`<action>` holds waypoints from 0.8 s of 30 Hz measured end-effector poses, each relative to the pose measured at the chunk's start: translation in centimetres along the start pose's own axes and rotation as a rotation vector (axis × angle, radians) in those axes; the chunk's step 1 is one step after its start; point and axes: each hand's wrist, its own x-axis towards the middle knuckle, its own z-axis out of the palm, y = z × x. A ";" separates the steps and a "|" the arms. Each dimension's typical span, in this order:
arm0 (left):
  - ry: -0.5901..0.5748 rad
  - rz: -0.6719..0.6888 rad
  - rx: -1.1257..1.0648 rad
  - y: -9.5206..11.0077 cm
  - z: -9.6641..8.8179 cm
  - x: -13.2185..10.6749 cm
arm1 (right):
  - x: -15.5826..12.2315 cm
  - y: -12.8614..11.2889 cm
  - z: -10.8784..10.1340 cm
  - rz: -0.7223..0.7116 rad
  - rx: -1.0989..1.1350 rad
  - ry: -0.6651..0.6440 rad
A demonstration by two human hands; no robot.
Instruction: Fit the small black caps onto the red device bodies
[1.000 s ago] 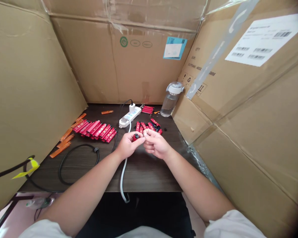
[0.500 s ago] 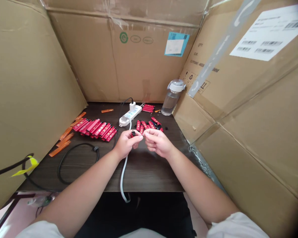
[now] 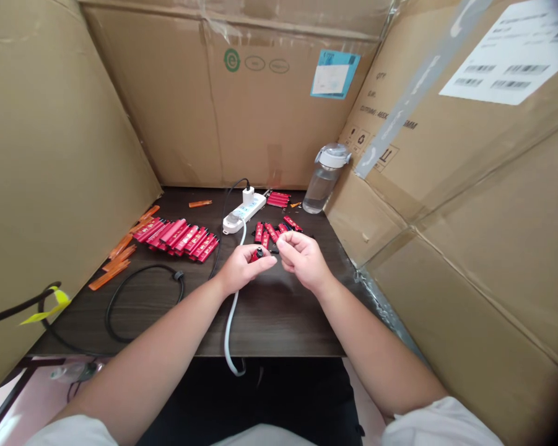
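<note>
My left hand (image 3: 242,267) is closed around a red lighter (image 3: 259,254), whose black top sticks up between thumb and forefinger. My right hand (image 3: 303,257) is just to the right, its thumb and forefinger pinched together; whatever lies between them is too small to make out. A small gap separates the two hands. Behind my right hand lies a loose group of red lighters (image 3: 270,231), partly hidden by the fingers. A larger row of red lighters (image 3: 179,238) lies side by side on the left of the dark table (image 3: 279,322).
Orange strips (image 3: 116,259) lie along the left cardboard wall (image 3: 51,155). A white power strip (image 3: 245,214) with a plugged-in charger sits at the back, its white cable (image 3: 230,328) hanging over the front edge. A water bottle (image 3: 324,181) stands back right. A black cable (image 3: 109,310) loops at left.
My right hand has moved slightly right and up, away from my left hand. The left hand has shifted a little, and more of the lighter's black top shows.
</note>
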 end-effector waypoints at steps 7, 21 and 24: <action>0.010 0.061 0.187 0.8 0.1 0.0 | -0.4 -0.1 -0.3 -0.055 -0.193 -0.069; 0.008 0.082 0.408 1.4 -0.2 -0.2 | -0.4 -0.3 -0.6 -0.153 -0.380 -0.116; 0.010 0.076 0.434 1.5 -0.2 -0.2 | -0.4 -0.3 -0.7 -0.190 -0.457 -0.112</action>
